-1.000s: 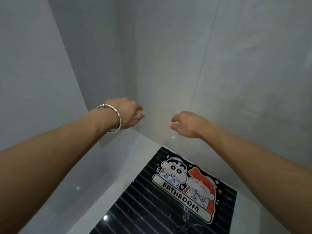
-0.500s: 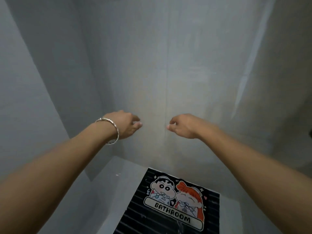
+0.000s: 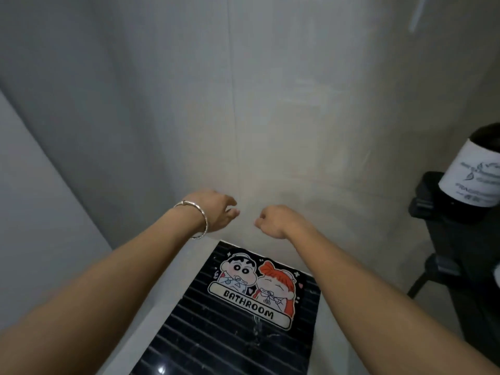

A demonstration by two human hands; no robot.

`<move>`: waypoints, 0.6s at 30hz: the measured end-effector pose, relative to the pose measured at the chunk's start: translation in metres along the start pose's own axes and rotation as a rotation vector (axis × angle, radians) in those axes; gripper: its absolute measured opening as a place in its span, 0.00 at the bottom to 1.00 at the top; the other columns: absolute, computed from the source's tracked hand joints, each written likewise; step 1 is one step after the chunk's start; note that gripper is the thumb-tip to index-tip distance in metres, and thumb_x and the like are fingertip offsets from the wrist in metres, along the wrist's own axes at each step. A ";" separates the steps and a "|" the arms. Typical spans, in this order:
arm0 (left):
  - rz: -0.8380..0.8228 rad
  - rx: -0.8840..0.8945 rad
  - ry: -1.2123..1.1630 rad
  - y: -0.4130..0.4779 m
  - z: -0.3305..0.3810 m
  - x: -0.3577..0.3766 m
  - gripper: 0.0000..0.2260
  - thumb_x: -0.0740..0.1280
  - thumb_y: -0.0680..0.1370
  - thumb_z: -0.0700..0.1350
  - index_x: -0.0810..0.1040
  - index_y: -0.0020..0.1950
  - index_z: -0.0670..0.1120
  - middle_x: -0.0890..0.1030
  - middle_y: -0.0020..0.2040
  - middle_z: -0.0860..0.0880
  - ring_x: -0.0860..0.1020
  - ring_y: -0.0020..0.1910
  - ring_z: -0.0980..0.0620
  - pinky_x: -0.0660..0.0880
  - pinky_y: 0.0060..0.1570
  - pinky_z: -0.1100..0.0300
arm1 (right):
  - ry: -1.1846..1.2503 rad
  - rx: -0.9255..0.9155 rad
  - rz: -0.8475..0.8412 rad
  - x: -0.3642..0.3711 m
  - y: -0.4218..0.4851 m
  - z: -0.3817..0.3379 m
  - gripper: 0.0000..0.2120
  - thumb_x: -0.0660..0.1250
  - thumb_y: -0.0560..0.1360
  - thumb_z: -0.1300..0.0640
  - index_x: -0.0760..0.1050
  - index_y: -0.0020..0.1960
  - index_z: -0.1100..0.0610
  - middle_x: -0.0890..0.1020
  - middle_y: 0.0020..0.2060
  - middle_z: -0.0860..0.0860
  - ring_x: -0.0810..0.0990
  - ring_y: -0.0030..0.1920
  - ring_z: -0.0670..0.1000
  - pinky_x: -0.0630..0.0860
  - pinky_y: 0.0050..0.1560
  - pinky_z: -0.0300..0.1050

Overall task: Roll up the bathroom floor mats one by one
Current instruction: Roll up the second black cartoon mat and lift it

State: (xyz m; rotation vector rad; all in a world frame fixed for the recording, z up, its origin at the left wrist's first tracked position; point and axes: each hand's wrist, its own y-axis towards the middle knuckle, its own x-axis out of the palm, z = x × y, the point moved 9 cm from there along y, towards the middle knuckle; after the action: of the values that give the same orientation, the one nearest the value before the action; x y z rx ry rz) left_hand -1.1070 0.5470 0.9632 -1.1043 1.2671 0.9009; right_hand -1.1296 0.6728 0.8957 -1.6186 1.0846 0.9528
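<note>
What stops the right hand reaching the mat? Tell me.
Likely yes, it can: the right hand hovers empty above the mat, nothing lies between, and the black stand sits aside.

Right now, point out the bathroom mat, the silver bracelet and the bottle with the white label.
bathroom mat point(image 3: 216, 339), head view, on its black striped part.
silver bracelet point(image 3: 203, 219), head view, on the band at the left wrist.
bottle point(image 3: 473, 180), head view, on its white label.
</note>
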 end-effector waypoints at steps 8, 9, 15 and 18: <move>-0.158 -0.105 -0.050 0.017 -0.048 0.058 0.21 0.55 0.81 0.57 0.68 0.71 0.51 0.75 0.67 0.47 0.73 0.65 0.45 0.69 0.65 0.49 | 0.050 0.026 -0.097 0.044 0.020 0.013 0.22 0.56 0.80 0.46 0.72 0.65 0.59 0.76 0.63 0.58 0.75 0.61 0.58 0.72 0.63 0.54; -0.170 -0.112 -0.056 0.023 -0.055 0.063 0.21 0.55 0.81 0.57 0.67 0.71 0.51 0.74 0.67 0.47 0.72 0.66 0.45 0.69 0.66 0.50 | 0.051 0.047 -0.104 0.047 0.024 0.017 0.22 0.56 0.80 0.46 0.72 0.65 0.59 0.76 0.64 0.58 0.75 0.62 0.58 0.72 0.63 0.54; -0.225 -0.035 -0.093 0.073 -0.091 0.095 0.22 0.55 0.81 0.56 0.66 0.73 0.50 0.73 0.68 0.45 0.71 0.67 0.44 0.67 0.67 0.50 | 0.068 0.194 -0.129 0.048 0.061 0.031 0.21 0.55 0.80 0.49 0.71 0.68 0.60 0.74 0.66 0.59 0.73 0.64 0.58 0.70 0.64 0.51; -0.253 0.023 -0.093 0.100 -0.115 0.105 0.22 0.55 0.80 0.57 0.66 0.72 0.51 0.73 0.68 0.45 0.70 0.67 0.44 0.66 0.67 0.50 | 0.096 0.260 -0.136 0.051 0.077 0.026 0.22 0.55 0.81 0.49 0.70 0.68 0.60 0.73 0.67 0.59 0.72 0.65 0.58 0.68 0.65 0.51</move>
State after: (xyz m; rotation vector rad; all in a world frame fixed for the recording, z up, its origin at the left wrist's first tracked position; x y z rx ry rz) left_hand -1.2214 0.4548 0.8503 -1.1613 1.0319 0.7359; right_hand -1.1895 0.6734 0.8210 -1.5129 1.0988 0.6231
